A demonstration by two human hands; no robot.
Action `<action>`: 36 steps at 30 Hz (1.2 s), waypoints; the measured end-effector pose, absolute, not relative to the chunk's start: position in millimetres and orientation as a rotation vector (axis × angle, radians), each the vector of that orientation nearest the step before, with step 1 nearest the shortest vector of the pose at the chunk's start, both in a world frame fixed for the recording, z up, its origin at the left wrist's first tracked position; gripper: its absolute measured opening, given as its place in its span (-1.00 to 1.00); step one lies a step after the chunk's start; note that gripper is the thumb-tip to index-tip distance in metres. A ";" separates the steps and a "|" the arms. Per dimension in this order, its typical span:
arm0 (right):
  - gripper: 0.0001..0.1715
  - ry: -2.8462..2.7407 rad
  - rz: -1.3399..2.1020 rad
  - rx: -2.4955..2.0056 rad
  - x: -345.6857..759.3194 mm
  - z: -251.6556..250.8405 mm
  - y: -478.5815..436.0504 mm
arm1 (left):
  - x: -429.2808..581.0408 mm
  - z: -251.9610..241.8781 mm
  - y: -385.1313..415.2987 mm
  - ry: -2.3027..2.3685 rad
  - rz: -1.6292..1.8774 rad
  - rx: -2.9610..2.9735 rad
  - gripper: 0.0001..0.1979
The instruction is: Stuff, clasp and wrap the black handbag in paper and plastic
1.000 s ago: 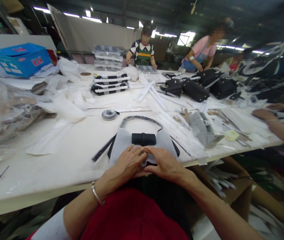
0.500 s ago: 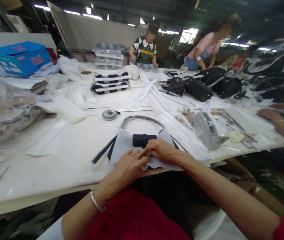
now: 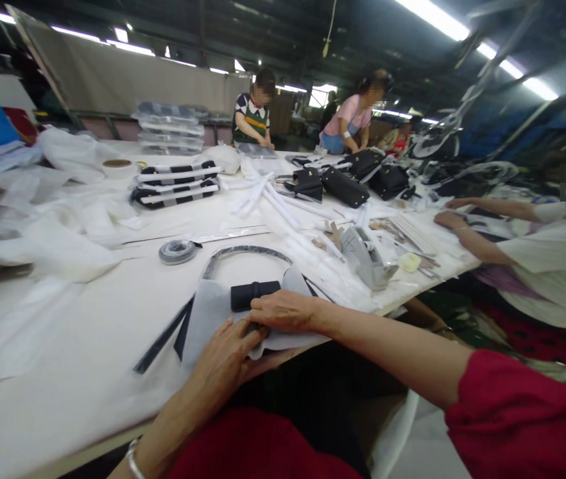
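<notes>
At the table's near edge lies a handbag [image 3: 190, 329] mostly under a pale wrapping sheet [image 3: 207, 313]. Its arched handle [image 3: 247, 250] is wrapped in clear film, and black straps stick out on both sides. A short black rolled piece [image 3: 253, 293] rests on the sheet. My left hand [image 3: 230, 346] lies over the sheet's near part, fingers extended. Right beside it, my right hand [image 3: 283, 311] is bent down on the sheet next to the black roll, its fingers curled. Whatever is under those fingertips is hidden.
A coil of grey strap [image 3: 177, 251] lies left of the handle. To the right stands a grey tape dispenser [image 3: 362, 256]. Behind are white tubes [image 3: 280, 206], black bags [image 3: 345, 186] and wrapped bags [image 3: 177, 183]. A co-worker's arms [image 3: 467, 226] reach in at right.
The view has swung to the right, so table items appear further left. Both hands stay on the sheet by the black roll; my right hand's fingers look more stretched over it.
</notes>
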State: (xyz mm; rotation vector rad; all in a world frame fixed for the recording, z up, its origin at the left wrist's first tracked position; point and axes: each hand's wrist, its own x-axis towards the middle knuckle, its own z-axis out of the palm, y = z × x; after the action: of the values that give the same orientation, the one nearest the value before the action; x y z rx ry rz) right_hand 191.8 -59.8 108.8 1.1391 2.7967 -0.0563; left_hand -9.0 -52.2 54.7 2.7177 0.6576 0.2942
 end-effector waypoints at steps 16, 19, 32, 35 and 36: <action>-0.81 2.880 -0.288 1.263 204.8 95.5 -58.7 | -7.0 57.1 -36.5 0.625 0.235 2.711 -0.22; -0.80 2.893 -0.424 1.339 206.1 92.0 -54.5 | -6.2 58.2 -35.8 0.633 0.239 2.703 -0.26; -0.87 2.796 -0.531 1.584 194.7 92.7 -60.3 | -15.5 42.6 -43.9 0.597 0.435 2.730 -0.26; -0.87 2.704 -0.770 1.900 195.0 90.0 -63.0 | -15.7 46.8 -46.1 0.585 0.331 2.770 -0.26; -0.86 2.674 -0.829 1.962 195.1 89.5 -64.1 | -15.5 48.6 -46.5 0.572 0.303 2.774 -0.27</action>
State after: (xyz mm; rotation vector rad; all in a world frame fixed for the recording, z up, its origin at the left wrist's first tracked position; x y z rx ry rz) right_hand 195.1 -64.1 89.5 1.9616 2.6745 -0.8292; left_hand -15.5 -46.5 48.6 2.7739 0.5722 0.3032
